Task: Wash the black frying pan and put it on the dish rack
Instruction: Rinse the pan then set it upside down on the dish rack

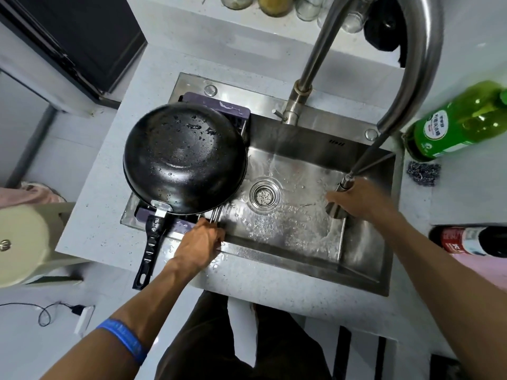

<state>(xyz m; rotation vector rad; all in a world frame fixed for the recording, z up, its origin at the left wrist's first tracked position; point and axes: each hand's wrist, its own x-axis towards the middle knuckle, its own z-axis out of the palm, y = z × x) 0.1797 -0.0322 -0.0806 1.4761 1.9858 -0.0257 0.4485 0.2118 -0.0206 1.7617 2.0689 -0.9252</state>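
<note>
Now one black frying pan (185,157) lies upside-down on one dish rack (219,109); left hand (200,244) fingers clench its rail; right hand (356,198) grasps the spray head (336,208).

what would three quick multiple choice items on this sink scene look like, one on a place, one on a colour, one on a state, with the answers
1. Where does the black frying pan sit?
A. upside down on the dish rack over the left of the sink
B. on the sink floor over the drain
C. on the counter right of the sink

2. What colour is the wristband on the left arm?
A. red
B. blue
C. white

3. What is the right hand doing?
A. resting flat on the counter
B. gripping the pan handle
C. holding the pull-out spray head in the sink

Answers:
1 A, the pan's ridged, wet underside faces up, with the purple rack showing beneath it.
2 B, a blue band circles the left forearm.
3 C, the fingers wrap the metal head at the hose end, over a wet basin; the left hand is at the rack's near edge.
</note>
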